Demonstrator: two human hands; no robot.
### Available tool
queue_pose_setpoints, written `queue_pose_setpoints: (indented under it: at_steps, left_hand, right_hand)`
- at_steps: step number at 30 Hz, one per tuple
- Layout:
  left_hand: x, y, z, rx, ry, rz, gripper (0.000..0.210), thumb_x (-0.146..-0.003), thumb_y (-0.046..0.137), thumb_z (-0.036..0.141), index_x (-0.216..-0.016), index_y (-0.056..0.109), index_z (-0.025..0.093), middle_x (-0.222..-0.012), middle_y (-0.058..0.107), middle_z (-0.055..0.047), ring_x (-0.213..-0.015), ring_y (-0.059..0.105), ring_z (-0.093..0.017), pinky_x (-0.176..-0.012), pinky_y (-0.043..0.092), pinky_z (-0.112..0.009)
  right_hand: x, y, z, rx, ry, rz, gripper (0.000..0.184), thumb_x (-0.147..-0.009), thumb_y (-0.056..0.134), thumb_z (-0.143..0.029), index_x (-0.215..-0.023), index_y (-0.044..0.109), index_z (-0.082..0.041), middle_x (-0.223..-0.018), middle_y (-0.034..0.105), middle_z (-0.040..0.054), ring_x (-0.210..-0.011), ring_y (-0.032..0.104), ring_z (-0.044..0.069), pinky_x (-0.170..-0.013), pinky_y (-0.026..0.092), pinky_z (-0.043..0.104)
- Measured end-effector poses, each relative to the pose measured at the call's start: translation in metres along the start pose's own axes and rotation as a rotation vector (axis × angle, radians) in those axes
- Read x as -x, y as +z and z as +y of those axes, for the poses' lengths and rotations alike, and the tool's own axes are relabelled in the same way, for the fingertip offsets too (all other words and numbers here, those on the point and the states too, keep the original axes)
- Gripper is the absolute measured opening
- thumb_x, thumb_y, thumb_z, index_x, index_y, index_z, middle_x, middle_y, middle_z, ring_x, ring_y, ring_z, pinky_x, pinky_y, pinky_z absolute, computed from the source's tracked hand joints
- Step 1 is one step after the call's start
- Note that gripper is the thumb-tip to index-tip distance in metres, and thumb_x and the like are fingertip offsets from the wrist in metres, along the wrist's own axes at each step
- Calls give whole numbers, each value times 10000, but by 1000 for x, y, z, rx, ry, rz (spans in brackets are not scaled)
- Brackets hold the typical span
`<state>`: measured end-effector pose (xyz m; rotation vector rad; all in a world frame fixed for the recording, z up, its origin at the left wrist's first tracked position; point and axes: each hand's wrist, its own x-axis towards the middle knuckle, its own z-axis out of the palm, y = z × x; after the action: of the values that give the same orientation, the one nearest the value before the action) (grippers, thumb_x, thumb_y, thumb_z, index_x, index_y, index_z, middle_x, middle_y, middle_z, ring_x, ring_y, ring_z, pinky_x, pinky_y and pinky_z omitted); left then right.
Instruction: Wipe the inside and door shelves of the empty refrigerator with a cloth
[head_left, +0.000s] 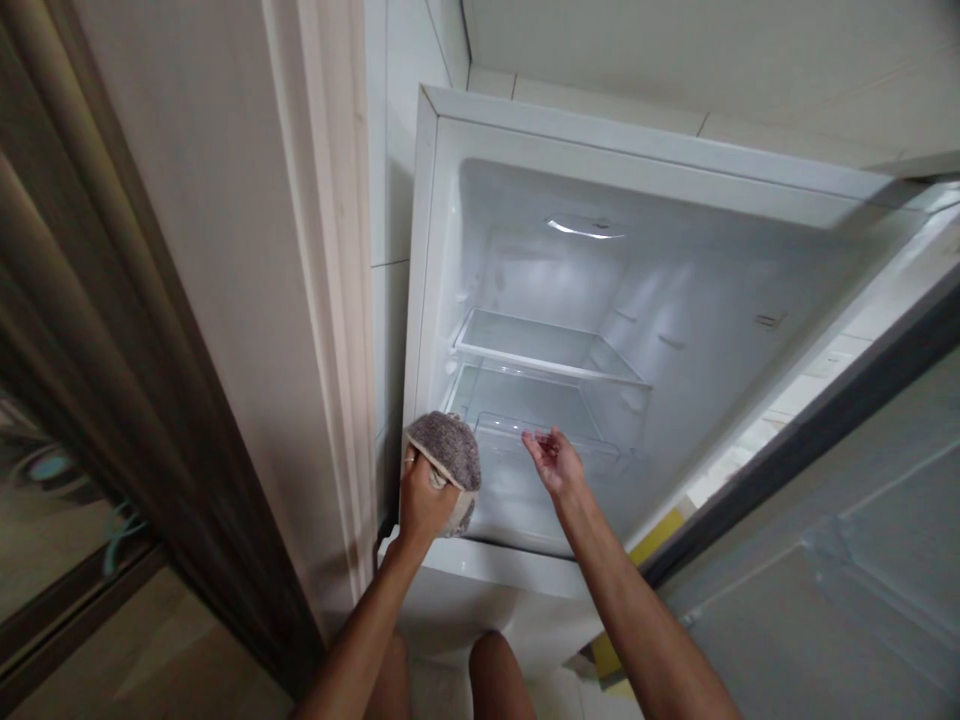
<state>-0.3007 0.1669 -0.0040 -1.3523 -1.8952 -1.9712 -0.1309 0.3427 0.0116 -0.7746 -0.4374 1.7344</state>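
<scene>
One white fridge (637, 132) standing open, one fuzzy cloth (454, 445) getting gripped

Left hand (424, 508) is grasping that grey-brown cloth, which is sitting right by the fridge's left front edge (421, 300). Right hand (556, 462) is reaching in by the clear plastic rim (499, 424) below the glass shelf (544, 343), grip looking released, fingers loosely curling (can't tell if they're touching the plastic, tbh).

A cloth (450, 445) sits left of the right hand (556, 462), before shelves (551, 345).

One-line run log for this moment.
left hand: gripping grey cloth near left edge of refrigerator | right hand: fingers curled, holding nothing visible | refrigerator door: open | shelf: inside
</scene>
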Motion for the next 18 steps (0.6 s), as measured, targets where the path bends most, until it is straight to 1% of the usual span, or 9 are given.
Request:
queue_pose_setpoints:
  at_steps: [6, 10, 12, 16, 18]
  left_hand:
    - [0, 0, -2, -3, -2, 6, 512, -697, 691, 174, -1208, 652, 173, -1326, 612, -153, -1255, 590, -305, -1103, 479, -451]
    - [-1, 0, -2, -12, -14, 0, 525, -698, 685, 167, -1221, 652, 167, -1315, 619, -148, -1247, 598, -295, -1102, 481, -433]
    - [-2, 0, -1, -17, -20, 3, 531, -696, 678, 159, -1226, 649, 174, -1311, 626, -141, -1250, 598, -291, -1104, 480, -427]
    - [-12, 3, 5, 2, -23, 22, 488, -704, 674, 185, -1191, 662, 175, -1259, 658, -134, -1216, 619, -291, -1077, 497, -421]
    - [-23, 8, 11, -5, -67, -3, 445, -708, 675, 200, -1152, 674, 166, -1194, 688, -126, -1160, 644, -290, -1039, 519, -414]
  right_hand:
    - [-1, -6, -1, 3, -20, -35, 270, -918, 672, -176, -667, 571, -176, -616, 669, 12, -710, 723, 164, -977, 597, 478]
    - [-5, -8, -5, 16, -17, -47, 289, -958, 599, -157, -671, 574, -176, -603, 668, 14, -692, 720, 157, -960, 605, 464]
    - [-6, -9, -5, 24, -17, -60, 283, -956, 609, -170, -675, 576, -179, -600, 665, 11, -703, 726, 169, -946, 610, 469]
    - [-6, -11, -5, 43, -16, -76, 256, -923, 671, -208, -679, 600, -170, -652, 695, 34, -764, 749, 198, -929, 616, 445]
    - [-5, -12, -5, 49, -13, -73, 255, -927, 663, -204, -680, 616, -161, -680, 710, 47, -764, 750, 190, -916, 621, 419]
